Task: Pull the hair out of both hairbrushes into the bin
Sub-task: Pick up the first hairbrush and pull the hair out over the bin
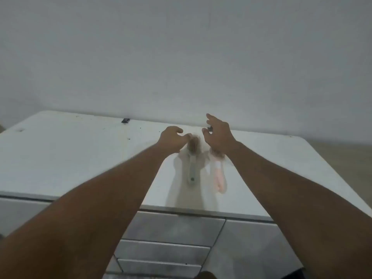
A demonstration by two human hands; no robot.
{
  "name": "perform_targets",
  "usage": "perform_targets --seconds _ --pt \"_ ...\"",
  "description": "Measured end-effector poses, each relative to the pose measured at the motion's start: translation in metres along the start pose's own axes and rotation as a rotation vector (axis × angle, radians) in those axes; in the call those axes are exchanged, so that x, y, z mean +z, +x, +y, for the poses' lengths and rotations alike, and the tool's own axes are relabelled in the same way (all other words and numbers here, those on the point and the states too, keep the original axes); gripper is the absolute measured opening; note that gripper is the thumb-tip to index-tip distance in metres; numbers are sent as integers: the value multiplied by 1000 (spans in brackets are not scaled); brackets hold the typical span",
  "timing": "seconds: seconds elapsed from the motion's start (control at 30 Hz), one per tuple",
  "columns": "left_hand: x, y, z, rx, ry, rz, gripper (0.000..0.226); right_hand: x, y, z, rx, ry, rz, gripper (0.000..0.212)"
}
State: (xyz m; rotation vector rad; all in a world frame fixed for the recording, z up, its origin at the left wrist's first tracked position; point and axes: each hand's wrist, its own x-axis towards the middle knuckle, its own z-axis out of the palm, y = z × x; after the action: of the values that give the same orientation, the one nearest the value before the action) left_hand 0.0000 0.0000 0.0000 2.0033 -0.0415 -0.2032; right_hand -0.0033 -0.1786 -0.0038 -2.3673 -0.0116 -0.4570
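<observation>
The frame is motion-blurred. Two hairbrushes lie side by side on the white table (80, 158), handles toward me. The white-handled hairbrush (191, 168) is on the left and the pink-handled hairbrush (219, 178) on the right. My left hand (171, 140) has curled fingers, and its thumb and fingertips pinch the bristle head of the white-handled brush. My right hand (219, 135) hovers just above the pink brush's head with fingers spread and loosely bent, holding nothing that I can make out. My right wrist hides part of that head. No bin is in view.
A small dark latch (125, 120) sits at the table's back edge, and a similar dark spot shows between my right fingers. A plain wall rises behind the table. Grey tiled floor (173, 228) lies below the near edge.
</observation>
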Motion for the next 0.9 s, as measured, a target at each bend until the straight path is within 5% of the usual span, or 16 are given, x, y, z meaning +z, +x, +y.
perform_targets --seconds 0.13,0.33,0.67,0.9 --pt "14 -12 -4 82 84 2 22 6 -15 8 -24 -36 11 60" --pt "31 -45 -14 98 270 120 42 10 -41 6 -63 -36 8 57" --pt "41 -68 -12 -18 409 31 23 0 -52 -8 -32 -87 -46 50" --pt "39 -65 -10 -114 265 10 13 2 -52 -7 -20 -99 -76 54"
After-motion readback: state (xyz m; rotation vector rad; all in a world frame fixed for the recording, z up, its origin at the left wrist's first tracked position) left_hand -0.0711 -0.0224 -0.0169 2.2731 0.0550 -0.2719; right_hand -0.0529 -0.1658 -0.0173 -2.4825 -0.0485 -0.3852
